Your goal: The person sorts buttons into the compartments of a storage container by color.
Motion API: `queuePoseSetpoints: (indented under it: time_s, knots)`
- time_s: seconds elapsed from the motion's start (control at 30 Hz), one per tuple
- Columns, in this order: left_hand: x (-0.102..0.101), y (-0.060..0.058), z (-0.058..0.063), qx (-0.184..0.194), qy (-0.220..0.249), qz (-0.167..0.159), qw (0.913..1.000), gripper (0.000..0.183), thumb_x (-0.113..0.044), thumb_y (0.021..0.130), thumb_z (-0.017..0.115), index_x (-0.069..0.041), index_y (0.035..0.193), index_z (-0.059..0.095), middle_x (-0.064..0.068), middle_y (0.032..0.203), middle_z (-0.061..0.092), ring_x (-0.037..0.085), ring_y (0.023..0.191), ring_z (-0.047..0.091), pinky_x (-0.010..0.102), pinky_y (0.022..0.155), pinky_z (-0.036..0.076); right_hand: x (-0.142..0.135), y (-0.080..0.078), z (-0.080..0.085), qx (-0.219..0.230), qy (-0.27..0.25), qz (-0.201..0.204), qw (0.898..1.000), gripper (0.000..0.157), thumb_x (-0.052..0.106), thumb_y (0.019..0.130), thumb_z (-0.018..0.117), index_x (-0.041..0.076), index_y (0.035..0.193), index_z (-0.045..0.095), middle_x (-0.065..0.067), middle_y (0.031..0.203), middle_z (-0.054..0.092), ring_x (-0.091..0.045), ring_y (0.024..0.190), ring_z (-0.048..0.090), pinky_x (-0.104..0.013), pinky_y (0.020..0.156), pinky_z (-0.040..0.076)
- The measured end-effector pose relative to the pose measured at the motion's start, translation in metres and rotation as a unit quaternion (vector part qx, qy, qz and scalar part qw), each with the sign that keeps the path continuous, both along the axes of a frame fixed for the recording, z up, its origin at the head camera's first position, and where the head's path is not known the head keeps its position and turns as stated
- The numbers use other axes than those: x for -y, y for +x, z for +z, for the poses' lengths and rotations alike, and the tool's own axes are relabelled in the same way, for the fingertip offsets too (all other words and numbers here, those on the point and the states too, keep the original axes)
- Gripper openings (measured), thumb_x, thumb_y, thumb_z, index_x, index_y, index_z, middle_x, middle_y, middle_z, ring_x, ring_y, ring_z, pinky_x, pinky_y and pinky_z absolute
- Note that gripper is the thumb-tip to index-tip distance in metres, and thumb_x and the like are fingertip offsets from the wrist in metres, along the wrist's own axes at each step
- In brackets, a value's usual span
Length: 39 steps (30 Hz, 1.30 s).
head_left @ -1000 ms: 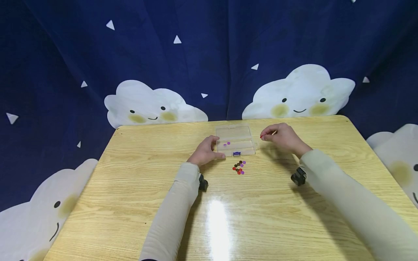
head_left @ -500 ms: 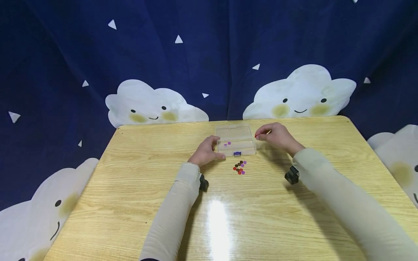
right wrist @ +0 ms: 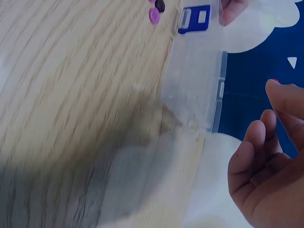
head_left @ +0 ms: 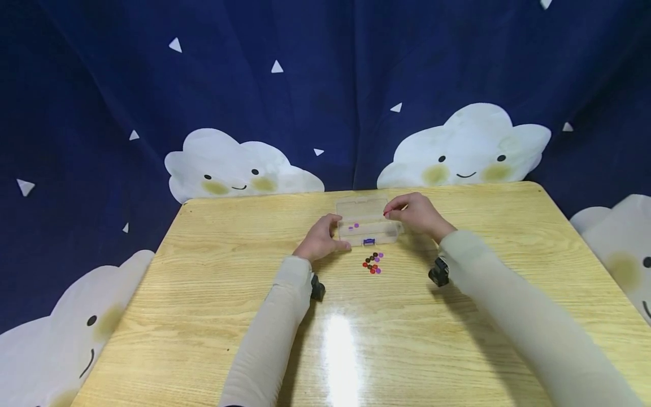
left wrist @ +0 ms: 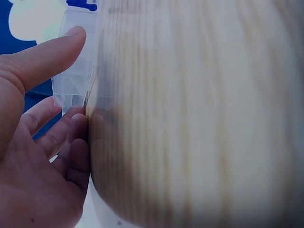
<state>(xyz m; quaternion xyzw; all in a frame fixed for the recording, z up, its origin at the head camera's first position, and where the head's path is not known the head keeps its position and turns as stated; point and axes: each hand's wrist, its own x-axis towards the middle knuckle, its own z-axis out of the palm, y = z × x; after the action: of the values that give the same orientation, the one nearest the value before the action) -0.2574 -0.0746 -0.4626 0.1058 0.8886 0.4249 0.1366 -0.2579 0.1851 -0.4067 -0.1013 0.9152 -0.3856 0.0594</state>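
Observation:
A clear plastic box (head_left: 381,233) with its lid (head_left: 358,209) laid back stands near the table's far edge. Two small purple pieces (head_left: 356,225) lie inside, toward its left end. My left hand (head_left: 319,237) holds that end, thumb at the front wall and fingers round the side. Above the box's right part, my right hand (head_left: 414,213) pinches a small red disc (head_left: 385,213) between thumb and forefinger. Only a sliver of the red disc (right wrist: 274,80) shows in the right wrist view. A blue latch (right wrist: 195,19) sits on the box's front.
Several small round discs (head_left: 373,263), red, purple and dark brown, lie loose on the wooden table (head_left: 229,294) just in front of the box. A dark blue curtain (head_left: 335,85) with white clouds hangs behind the table's far edge.
My right hand has moved left with the red disc, from beside the box to over its right part. The left hand stays at the box's left end.

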Motion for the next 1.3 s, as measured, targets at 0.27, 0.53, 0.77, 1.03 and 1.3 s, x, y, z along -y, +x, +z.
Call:
queuePoseSetpoints:
  time_s: [0.27,0.53,0.77,1.03,1.3]
  knots:
    - [-0.001,0.001,-0.002,-0.008,-0.007,-0.003,0.9999,0.078,-0.022,0.080,0.084,-0.012,0.147,0.043,0.010,0.138,0.053,0.025,0.113,0.051,0.040,0.103,0.043,0.022,0.000,-0.001,-0.004,-0.005,0.018,1.000,0.013,0.014,0.093,0.067,0.008,0.098,0.076,-0.008,0.096,0.075,-0.018,0.084,0.058,-0.029,0.072,0.045]
    - [0.000,0.001,0.001,-0.011,-0.008,-0.005,0.9999,0.078,-0.023,0.081,0.084,-0.012,0.146,0.044,0.009,0.137,0.054,0.024,0.112,0.050,0.039,0.100,0.043,0.036,0.001,0.001,0.001,0.003,0.032,0.999,0.010,0.012,0.091,0.068,0.008,0.095,0.077,-0.009,0.098,0.074,-0.021,0.086,0.056,-0.028,0.073,0.044]
    - [0.001,0.000,0.001,-0.012,-0.009,-0.011,0.9998,0.078,-0.024,0.080,0.084,-0.011,0.146,0.043,0.010,0.138,0.053,0.024,0.111,0.050,0.039,0.100,0.043,0.047,-0.001,0.003,-0.015,-0.001,0.043,0.999,0.010,0.012,0.090,0.068,0.009,0.094,0.077,-0.007,0.096,0.075,-0.020,0.086,0.057,-0.028,0.073,0.044]
    - [0.003,0.000,0.000,-0.012,0.001,-0.016,0.9998,0.077,-0.022,0.081,0.083,-0.010,0.146,0.043,0.010,0.135,0.054,0.025,0.109,0.050,0.040,0.096,0.044,0.062,-0.003,0.002,-0.010,-0.015,0.050,0.999,0.011,0.008,0.089,0.068,0.009,0.093,0.078,-0.008,0.096,0.075,-0.019,0.085,0.058,-0.026,0.072,0.045]
    - [0.003,-0.001,-0.002,-0.010,0.000,-0.020,0.9997,0.077,-0.025,0.083,0.082,-0.012,0.147,0.042,0.010,0.138,0.053,0.023,0.106,0.049,0.038,0.092,0.044,0.065,-0.005,-0.007,0.008,0.006,0.054,0.998,0.008,0.011,0.089,0.070,0.010,0.090,0.078,-0.007,0.101,0.076,-0.017,0.083,0.058,-0.025,0.071,0.045]
